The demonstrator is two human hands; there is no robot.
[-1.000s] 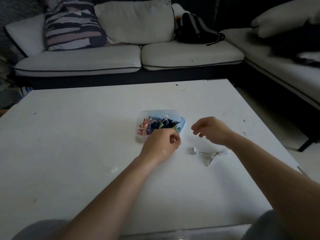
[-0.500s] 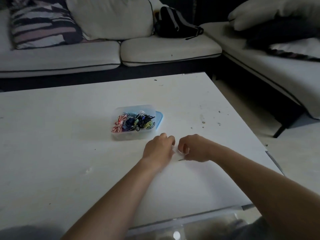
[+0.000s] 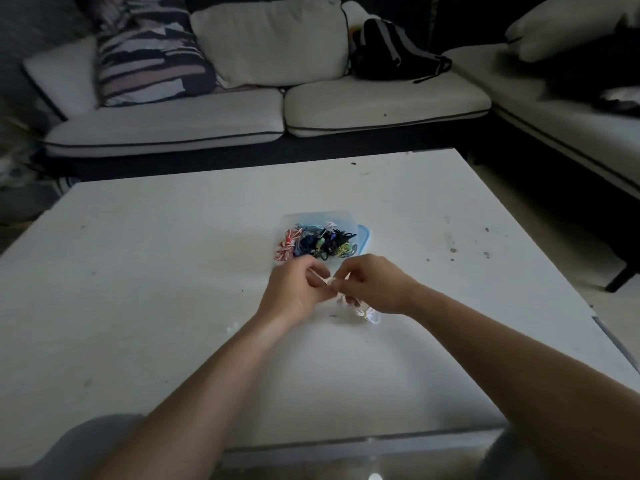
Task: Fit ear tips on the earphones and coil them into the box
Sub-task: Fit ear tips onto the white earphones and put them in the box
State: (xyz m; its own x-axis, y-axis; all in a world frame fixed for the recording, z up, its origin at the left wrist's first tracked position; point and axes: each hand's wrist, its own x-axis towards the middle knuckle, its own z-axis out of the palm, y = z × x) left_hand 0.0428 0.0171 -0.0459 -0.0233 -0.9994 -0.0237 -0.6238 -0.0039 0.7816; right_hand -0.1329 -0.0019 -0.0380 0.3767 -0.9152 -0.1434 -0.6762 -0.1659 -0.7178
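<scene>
From the head camera, the one view there is, both hands meet over the middle of the white bench. The left hand and the right hand have their fingers curled in, and each grip is pinched on the top end of the white earphones. The rest of the cord hangs in a blurred bundle toward 5 o'clock under the right hand, touching or just above the bench; I cannot tell which. Whether an ear tip sits between the fingertips is too small and too dim to say.

Just beyond the hands, at 12 o'clock, stands the clear box. It rests on what looks like its blue lid, which peeks out at the box's 3 o'clock side. Inside lies a heap of coloured earphones, red-and-white, blue, black and green, bundled up.

My reading is that several sets are done and stowed, and this white pair is at the tip-fitting step. Coiling it and laying it in the box remain.

Farther off at 12 o'clock runs a pale sofa, with a striped cushion at 11 o'clock and a dark backpack at 1 o'clock.

No brand, label or writing can be read on anything here.
</scene>
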